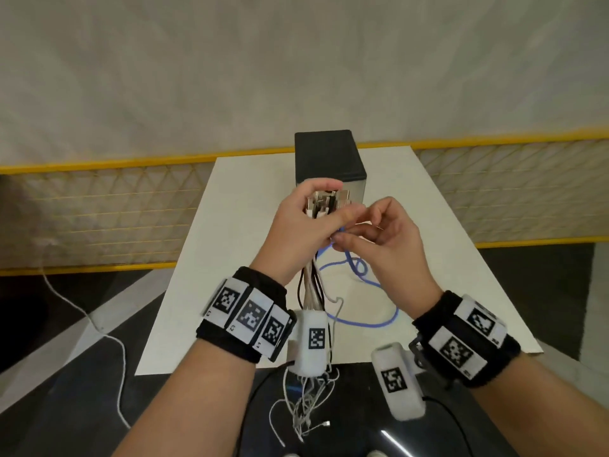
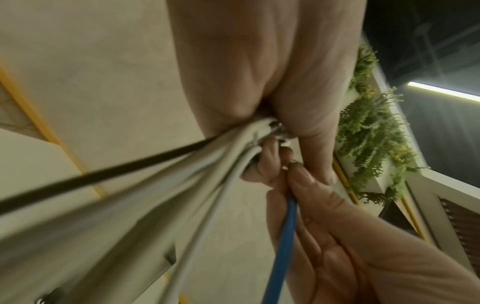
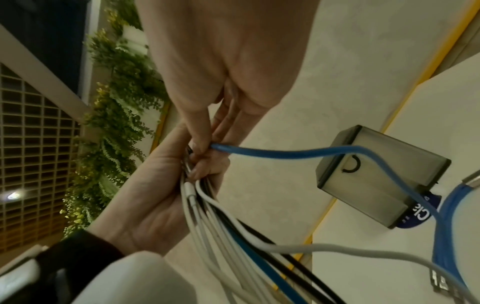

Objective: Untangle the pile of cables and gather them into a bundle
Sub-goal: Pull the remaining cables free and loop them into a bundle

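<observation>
A bundle (image 1: pixel 314 285) of white and black cables is held upright above the table (image 1: pixel 237 258), in front of the black box (image 1: pixel 329 156) that stands at the table's far edge. The bundle is gripped near its top by the left hand (image 1: pixel 306 225), whose fingers are curled round it; the plugs (image 1: pixel 326 202) are seen sticking up together out of the fist, just before the box. Below the fist the cables hang past the table's near edge, and their loose white ends (image 1: pixel 306 410) are spread over the dark floor beneath. A blue cable (image 1: pixel 359 275) is pinched near its end between the thumb and forefinger of the right hand (image 1: pixel 385 239), right beside the left hand, the two hands touching; the other fingers are loosely curled. From the pinch the blue cable drops in loops onto the table, nearer than the box. In the right wrist view the blue cable (image 3: pixel 285 153) is seen running from the fingertips (image 3: pixel 200 147) across the box (image 3: pixel 376 176), with the white and black strands (image 3: pixel 221 226) lying across the left palm. Behind the table, a yellow-framed mesh fence (image 1: pixel 108 209) is seen.
</observation>
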`<control>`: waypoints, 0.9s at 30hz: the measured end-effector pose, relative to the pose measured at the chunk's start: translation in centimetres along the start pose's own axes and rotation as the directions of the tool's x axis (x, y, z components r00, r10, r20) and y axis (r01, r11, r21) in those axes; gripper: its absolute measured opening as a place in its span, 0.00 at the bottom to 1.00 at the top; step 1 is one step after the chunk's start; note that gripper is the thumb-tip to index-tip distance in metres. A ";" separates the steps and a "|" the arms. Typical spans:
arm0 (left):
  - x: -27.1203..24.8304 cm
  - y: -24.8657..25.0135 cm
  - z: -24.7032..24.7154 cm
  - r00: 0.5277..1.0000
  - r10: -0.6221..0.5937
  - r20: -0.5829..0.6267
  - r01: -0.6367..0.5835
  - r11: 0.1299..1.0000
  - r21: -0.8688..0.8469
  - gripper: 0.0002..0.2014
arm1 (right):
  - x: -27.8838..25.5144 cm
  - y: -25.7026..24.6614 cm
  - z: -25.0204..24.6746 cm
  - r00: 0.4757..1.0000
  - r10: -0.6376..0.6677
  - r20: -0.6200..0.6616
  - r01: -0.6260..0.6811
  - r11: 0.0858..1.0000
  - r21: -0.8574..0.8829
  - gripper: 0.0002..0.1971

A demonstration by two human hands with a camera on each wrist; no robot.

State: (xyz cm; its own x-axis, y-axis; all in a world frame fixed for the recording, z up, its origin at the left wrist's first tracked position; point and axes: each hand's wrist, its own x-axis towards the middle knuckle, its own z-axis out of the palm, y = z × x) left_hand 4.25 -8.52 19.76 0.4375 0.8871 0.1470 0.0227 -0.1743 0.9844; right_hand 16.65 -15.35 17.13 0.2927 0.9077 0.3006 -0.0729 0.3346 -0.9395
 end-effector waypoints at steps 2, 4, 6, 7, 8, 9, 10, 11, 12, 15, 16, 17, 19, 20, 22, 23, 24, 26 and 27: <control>-0.2 0.6 -0.2 0.999 0.053 0.014 -0.053 0.998 0.018 0.11 | -0.3 -0.1 0.1 1.000 0.014 0.014 -0.013 0.999 -0.047 0.19; -0.5 1.2 -0.4 0.993 0.121 -0.003 -0.121 0.993 0.018 0.08 | -0.6 0.1 0.3 0.992 0.083 0.094 -0.068 0.985 -0.158 0.20; -0.6 1.8 -0.4 0.983 0.182 -0.007 -0.182 0.983 0.021 0.06 | -0.7 0.2 0.7 0.955 0.163 0.248 -0.091 0.956 -0.278 0.26; -0.6 2.2 -0.4 0.978 0.209 0.001 -0.209 0.978 0.014 0.06 | -0.8 0.2 1.1 0.920 0.195 0.339 -0.082 0.944 -0.320 0.24; -0.7 2.5 -0.3 0.974 0.227 0.014 -0.227 0.974 0.007 0.06 | -1.0 0.1 1.7 0.887 0.220 0.406 -0.076 0.937 -0.342 0.18; -0.8 2.8 -0.3 0.971 0.237 0.034 -0.237 0.972 0.000 0.06 | -1.2 0.3 2.3 0.869 0.234 0.437 -0.085 0.939 -0.334 0.07; -0.9 2.9 -0.3 0.969 0.239 0.060 -0.240 0.971 0.004 0.06 | -1.5 0.3 2.9 0.869 0.239 0.432 -0.113 0.948 -0.297 0.03; -1.0 2.9 -0.5 0.969 0.232 0.086 -0.233 0.972 0.006 0.05 | -1.8 0.4 3.4 0.881 0.250 0.401 -0.147 0.952 -0.269 0.09; -1.0 2.8 -0.7 0.971 0.214 0.107 -0.214 0.977 -0.006 0.04 | -2.1 0.6 3.9 0.884 0.275 0.377 -0.198 0.953 -0.230 0.13; -1.2 1.9 -1.7 0.982 0.105 0.158 -0.076 0.981 -0.180 0.06 | -2.9 1.4 4.6 0.882 0.366 0.296 -0.298 0.921 -0.251 0.16; -1.3 1.6 -1.9 0.984 0.070 0.163 -0.032 0.974 -0.223 0.08 | -3.1 1.7 4.8 0.882 0.372 0.290 -0.300 0.916 -0.265 0.16; -1.5 1.3 -2.0 0.987 0.043 0.155 -0.003 0.968 -0.250 0.09 | -3.3 1.9 4.9 0.886 0.357 0.297 -0.276 0.919 -0.281 0.15; -1.9 0.8 -2.2 0.994 0.007 0.110 0.028 0.949 -0.314 0.10 | -3.4 2.5 4.8 0.897 0.304 0.320 -0.198 0.925 -0.324 0.11; -1.8 0.7 -2.6 0.997 -0.006 0.077 0.031 0.942 -0.333 0.09 | -3.4 2.7 4.4 0.891 0.302 0.339 -0.169 0.914 -0.369 0.12; -1.2 1.0 -3.9 1.000 0.019 0.008 -0.014 0.934 -0.358 0.09 | -3.6 3.8 2.6 0.849 0.389 0.358 -0.139 0.817 -0.559 0.22; -0.8 1.3 -4.9 0.998 0.046 -0.033 -0.055 0.922 -0.383 0.10 | -3.9 4.6 1.1 0.821 0.456 0.344 -0.120 0.727 -0.676 0.26; -0.5 1.7 -5.8 0.994 0.074 -0.075 -0.099 0.906 -0.412 0.11 | -4.3 5.6 -0.7 0.796 0.523 0.305 -0.106 0.616 -0.781 0.28; 0.1 2.4 -7.5 0.983 0.120 -0.138 -0.169 0.885 -0.435 0.12 | -5.4 7.6 -4.0 0.756 0.619 0.213 -0.099 0.430 -0.897 0.29; 0.3 2.4 -8.0 0.981 0.131 -0.146 -0.181 0.891 -0.417 0.12 | -5.8 8.3 -5.2 0.755 0.629 0.188 -0.090 0.383 -0.919 0.26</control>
State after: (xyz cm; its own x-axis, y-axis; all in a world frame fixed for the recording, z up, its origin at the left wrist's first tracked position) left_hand -2.73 -5.25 22.95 0.3005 0.9094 0.2874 -0.4340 -0.1380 0.8903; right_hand 19.34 -19.16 6.72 -0.0040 0.9428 -0.3332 0.8221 -0.1866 -0.5378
